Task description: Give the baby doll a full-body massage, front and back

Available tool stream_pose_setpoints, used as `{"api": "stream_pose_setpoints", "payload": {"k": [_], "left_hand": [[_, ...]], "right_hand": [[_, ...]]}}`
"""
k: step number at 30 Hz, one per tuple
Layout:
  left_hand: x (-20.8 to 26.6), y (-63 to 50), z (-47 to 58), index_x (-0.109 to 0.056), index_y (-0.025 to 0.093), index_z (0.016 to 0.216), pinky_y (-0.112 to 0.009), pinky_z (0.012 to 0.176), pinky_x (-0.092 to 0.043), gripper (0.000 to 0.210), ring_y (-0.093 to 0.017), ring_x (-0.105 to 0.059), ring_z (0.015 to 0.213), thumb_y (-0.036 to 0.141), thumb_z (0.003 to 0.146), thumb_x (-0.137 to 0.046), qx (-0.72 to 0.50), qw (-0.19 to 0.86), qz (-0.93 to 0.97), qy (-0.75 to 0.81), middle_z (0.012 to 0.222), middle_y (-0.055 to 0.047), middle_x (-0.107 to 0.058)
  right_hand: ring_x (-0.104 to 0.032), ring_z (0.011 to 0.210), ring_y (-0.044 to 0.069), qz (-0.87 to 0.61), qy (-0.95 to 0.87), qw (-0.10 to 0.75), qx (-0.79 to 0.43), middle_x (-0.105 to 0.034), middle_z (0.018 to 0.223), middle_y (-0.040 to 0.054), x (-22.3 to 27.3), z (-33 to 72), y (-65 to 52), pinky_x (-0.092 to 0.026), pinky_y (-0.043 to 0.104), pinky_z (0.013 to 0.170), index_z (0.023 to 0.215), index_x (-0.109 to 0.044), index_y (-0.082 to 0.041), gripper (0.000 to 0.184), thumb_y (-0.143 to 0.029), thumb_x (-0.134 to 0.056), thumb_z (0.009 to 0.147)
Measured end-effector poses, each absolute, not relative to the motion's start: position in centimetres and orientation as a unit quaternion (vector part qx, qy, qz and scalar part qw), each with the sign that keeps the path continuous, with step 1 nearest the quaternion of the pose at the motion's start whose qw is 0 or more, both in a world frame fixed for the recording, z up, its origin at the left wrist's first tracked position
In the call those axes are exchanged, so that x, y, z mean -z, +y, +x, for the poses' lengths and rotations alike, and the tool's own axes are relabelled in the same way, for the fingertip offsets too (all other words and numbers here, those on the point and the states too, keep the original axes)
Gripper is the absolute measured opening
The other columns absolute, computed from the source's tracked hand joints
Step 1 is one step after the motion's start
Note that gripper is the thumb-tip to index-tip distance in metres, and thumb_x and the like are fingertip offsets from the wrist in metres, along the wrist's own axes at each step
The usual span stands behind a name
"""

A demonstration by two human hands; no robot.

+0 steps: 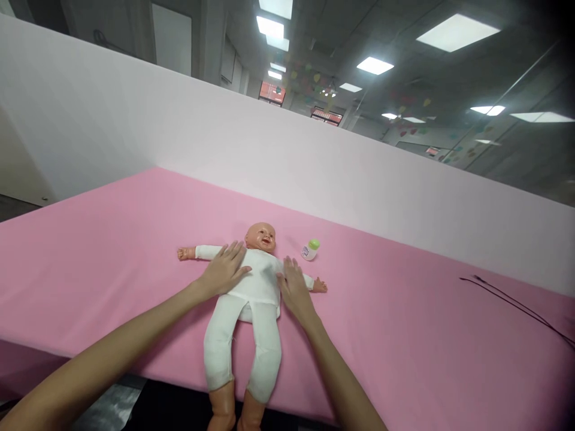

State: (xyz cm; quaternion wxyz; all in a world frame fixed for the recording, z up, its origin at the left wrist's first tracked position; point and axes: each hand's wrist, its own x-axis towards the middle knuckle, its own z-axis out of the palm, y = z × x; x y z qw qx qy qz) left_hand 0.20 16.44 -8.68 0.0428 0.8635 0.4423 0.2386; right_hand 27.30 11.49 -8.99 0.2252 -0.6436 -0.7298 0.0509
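Note:
A baby doll (254,281) with a white cloth body lies on its back, its head toward the wall and its feet toward me. Both its arms are spread out sideways. My left hand (224,269) rests flat on the doll's shoulder and upper chest at the left, fingers stretched out. At the other side of the chest, my right hand (295,287) lies with fingers extended, touching the doll's side and upper arm. Neither hand grips anything. Just beyond my right hand stands a small bottle (310,249) with a green cap and a printed label.
A pink cloth (395,335) covers the table. Thin black cables (516,305) lie near the right edge. Behind the table runs a white partition (251,143), with glass above it on the right. The doll's feet reach over the table's front edge.

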Motion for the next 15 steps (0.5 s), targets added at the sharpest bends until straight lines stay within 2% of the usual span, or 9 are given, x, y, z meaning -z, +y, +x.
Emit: {"api": "stream_pose_setpoints", "payload": {"k": [2,4,8,10,11,13,15], "left_hand": [[9.1,16.5,0.8,-0.035,0.004,0.159,-0.051,0.124,-0.028,0.075,-0.034,-0.03,0.155,0.057,0.107,-0.024,-0.213,0.105,0.86,0.452,0.166,-0.022,-0.032],[9.8,16.8,0.3,-0.036,0.004,0.159,-0.052,0.124,-0.028,0.076,-0.035,-0.033,0.154,0.057,0.106,-0.027,-0.199,0.116,0.85,0.473,0.164,-0.023,-0.036],[10.4,17.3,-3.2,-0.052,0.012,0.149,-0.057,0.126,-0.017,0.063,-0.038,-0.032,0.154,0.052,0.104,-0.037,-0.203,0.009,0.839,0.504,0.162,-0.019,-0.043],[10.2,17.8,-5.8,-0.054,0.013,0.147,-0.057,0.125,-0.017,0.059,-0.039,-0.033,0.153,0.049,0.103,-0.038,-0.22,-0.033,0.815,0.536,0.162,-0.02,-0.043],[10.0,18.0,-7.2,-0.055,0.012,0.145,-0.058,0.124,-0.019,0.059,-0.04,-0.036,0.151,0.049,0.102,-0.039,-0.224,-0.039,0.797,0.56,0.161,-0.021,-0.044],[9.6,18.5,-10.0,-0.064,0.011,0.132,-0.059,0.114,-0.034,0.057,-0.044,-0.048,0.14,0.052,0.097,-0.043,-0.213,-0.008,0.765,0.608,0.149,-0.025,-0.055],[9.3,18.9,-12.4,-0.072,0.016,0.105,-0.049,0.093,-0.049,0.048,-0.041,-0.065,0.114,0.057,0.092,-0.051,-0.188,0.078,0.756,0.622,0.122,-0.02,-0.071]], "right_hand": [[-0.025,0.158,0.032,-0.636,-0.737,0.209,-0.095,-0.033,0.166,0.0203,9.3,26.2,11.8,-0.019,0.052,0.128,0.161,-0.033,-0.004,0.079,-0.061,-0.021,0.106],[-0.032,0.154,0.033,-0.646,-0.734,0.191,-0.087,-0.04,0.163,0.0217,9.9,26.4,11.9,-0.019,0.051,0.128,0.158,-0.037,-0.003,0.076,-0.057,-0.023,0.107],[-0.037,0.151,0.036,-0.687,-0.708,0.164,-0.001,-0.049,0.156,0.021,10.5,30.1,11.2,-0.018,0.054,0.125,0.149,-0.052,-0.007,0.064,-0.047,-0.026,0.107],[-0.04,0.148,0.036,-0.717,-0.672,0.182,0.026,-0.051,0.154,0.022,10.2,32.6,10.7,-0.027,0.053,0.121,0.147,-0.054,-0.008,0.062,-0.045,-0.025,0.106],[-0.044,0.144,0.037,-0.742,-0.642,0.192,0.036,-0.053,0.151,0.0243,10.1,33.8,10.5,-0.034,0.053,0.116,0.144,-0.055,-0.007,0.063,-0.047,-0.027,0.105],[-0.052,0.132,0.042,-0.8,-0.567,0.195,0.037,-0.059,0.139,0.0299,9.7,35.9,10.1,-0.042,0.055,0.104,0.134,-0.063,-0.006,0.065,-0.054,-0.034,0.101],[-0.057,0.121,0.045,-0.834,-0.517,0.192,0.006,-0.066,0.121,0.0307,9.6,37.4,10.0,-0.044,0.057,0.099,0.115,-0.071,-0.007,0.063,-0.061,-0.044,0.095]]}}
